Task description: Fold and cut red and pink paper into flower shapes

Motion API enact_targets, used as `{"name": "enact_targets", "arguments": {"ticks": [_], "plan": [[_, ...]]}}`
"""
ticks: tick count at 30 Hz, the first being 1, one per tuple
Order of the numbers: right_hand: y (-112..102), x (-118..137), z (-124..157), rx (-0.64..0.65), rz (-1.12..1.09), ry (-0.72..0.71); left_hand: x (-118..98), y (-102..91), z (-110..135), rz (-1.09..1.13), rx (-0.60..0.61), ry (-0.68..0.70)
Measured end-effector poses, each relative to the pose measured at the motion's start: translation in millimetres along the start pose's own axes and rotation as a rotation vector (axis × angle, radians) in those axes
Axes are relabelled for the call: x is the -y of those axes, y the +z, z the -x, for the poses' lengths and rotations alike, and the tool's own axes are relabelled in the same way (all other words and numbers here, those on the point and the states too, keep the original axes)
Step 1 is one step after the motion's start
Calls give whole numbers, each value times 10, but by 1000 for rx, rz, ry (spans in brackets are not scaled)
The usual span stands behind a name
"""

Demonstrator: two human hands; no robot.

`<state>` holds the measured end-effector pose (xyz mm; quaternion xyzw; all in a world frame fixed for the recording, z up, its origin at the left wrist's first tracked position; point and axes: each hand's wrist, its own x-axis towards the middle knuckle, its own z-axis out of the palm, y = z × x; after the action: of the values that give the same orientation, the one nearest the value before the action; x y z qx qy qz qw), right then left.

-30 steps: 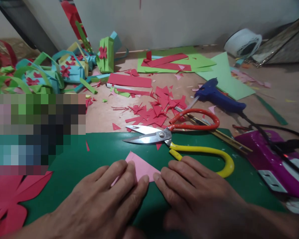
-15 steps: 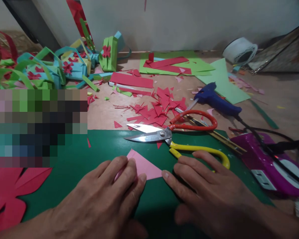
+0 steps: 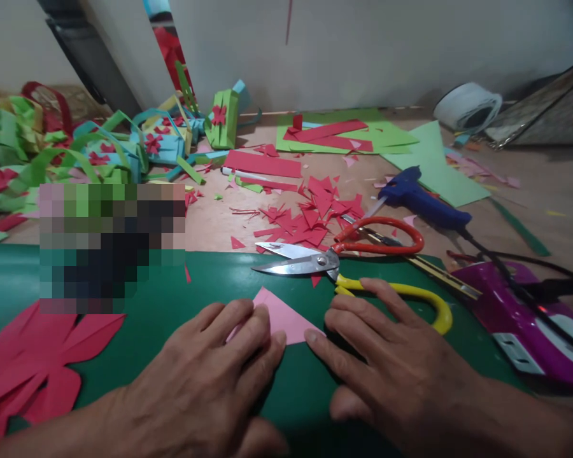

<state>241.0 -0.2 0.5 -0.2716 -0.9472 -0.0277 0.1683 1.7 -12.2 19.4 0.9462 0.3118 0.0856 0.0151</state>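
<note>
A folded piece of pink paper [image 3: 286, 321] lies on the green mat [image 3: 172, 356], its visible part a triangle pointing away from me. My left hand [image 3: 219, 362] holds it down, its bent fingers covering the paper's left side. On the right corner rests a fingertip of my right hand [image 3: 386, 356], whose fingers are apart and grip nothing. Beyond the paper are scissors [image 3: 321, 261] with one red and one yellow handle, blades apart and pointing left. My right fingers are close to the yellow handle. Large red paper petals [image 3: 42, 359] lie to the left.
Red paper scraps [image 3: 310, 213] are heaped behind the scissors. A blue glue gun [image 3: 424, 197], a cutter knife [image 3: 444, 277] and a purple power strip [image 3: 516, 318] with cables sit right. Small paper bags [image 3: 162, 149] crowd the back left. A blurred patch hides part of the left.
The view has shifted, so the scene sits a little further right and lower. My right fingertip has slid slightly inward from the tip of the pink paper's right corner.
</note>
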Motion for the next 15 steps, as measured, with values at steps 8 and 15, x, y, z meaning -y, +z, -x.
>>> {"name": "enact_targets", "arguments": {"ticks": [8,15], "plan": [[-3,-3,-11,-42,-25,-11,49,-28,275,-68,-177,-22],[-33,21,-29,-37,-19,9,94,-19,425,-35,-188,-41]]}}
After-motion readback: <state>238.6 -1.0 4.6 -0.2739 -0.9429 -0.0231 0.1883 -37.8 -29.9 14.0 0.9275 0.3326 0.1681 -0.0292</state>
